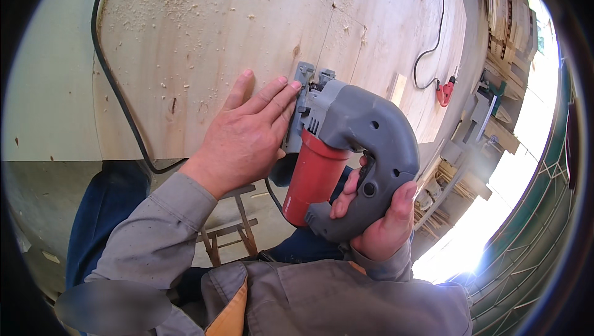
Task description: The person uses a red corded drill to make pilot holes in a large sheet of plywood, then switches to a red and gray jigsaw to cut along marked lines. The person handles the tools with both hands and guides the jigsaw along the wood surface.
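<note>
A jigsaw [365,116] with a grey body and a red motor barrel stands at the near edge of a pale wooden board [210,57]. My right hand [390,228] is wrapped round its curved grey handle, fingers near the trigger. My left hand [244,132] lies flat on the board with fingers stretched out, its fingertips against the jigsaw's metal base plate [298,88]. Thin lines run across the board ahead of the saw. The blade is hidden by the tool's body.
Sawdust [164,11] is scattered over the board. A black cable [111,76] crosses its left side; another cord [440,26] leads to a red tool [444,92] at the right edge. Below stands a wooden stool [230,228]. Stacked timber [510,20] lies at the far right.
</note>
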`<state>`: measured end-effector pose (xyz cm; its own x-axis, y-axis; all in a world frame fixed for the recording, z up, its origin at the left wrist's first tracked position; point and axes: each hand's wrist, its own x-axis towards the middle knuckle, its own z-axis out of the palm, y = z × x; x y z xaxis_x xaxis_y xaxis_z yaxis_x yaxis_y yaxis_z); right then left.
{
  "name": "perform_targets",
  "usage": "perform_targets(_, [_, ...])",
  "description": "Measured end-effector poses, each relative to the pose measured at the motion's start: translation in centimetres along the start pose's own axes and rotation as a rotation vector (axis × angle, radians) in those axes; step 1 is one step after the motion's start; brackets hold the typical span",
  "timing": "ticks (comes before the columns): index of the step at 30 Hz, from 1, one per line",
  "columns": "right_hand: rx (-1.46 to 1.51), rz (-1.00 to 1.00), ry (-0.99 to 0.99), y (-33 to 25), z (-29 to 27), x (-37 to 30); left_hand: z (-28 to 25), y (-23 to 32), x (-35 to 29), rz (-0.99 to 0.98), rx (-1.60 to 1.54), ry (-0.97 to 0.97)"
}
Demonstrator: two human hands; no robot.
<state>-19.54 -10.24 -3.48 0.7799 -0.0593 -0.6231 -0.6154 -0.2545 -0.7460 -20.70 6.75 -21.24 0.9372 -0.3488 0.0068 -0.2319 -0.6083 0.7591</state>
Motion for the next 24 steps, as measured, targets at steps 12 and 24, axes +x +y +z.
perform_targets(12, [0.018, 0.004, 0.017, 0.02, -0.14, 0.09, 0.12, 0.13, 0.10, -0.016, 0.013, 0.011])
perform_targets(24, [0.018, -0.012, -0.032, 0.21, -0.71, 0.44, 0.34, 0.12, 0.23, -0.023, 0.026, 0.020])
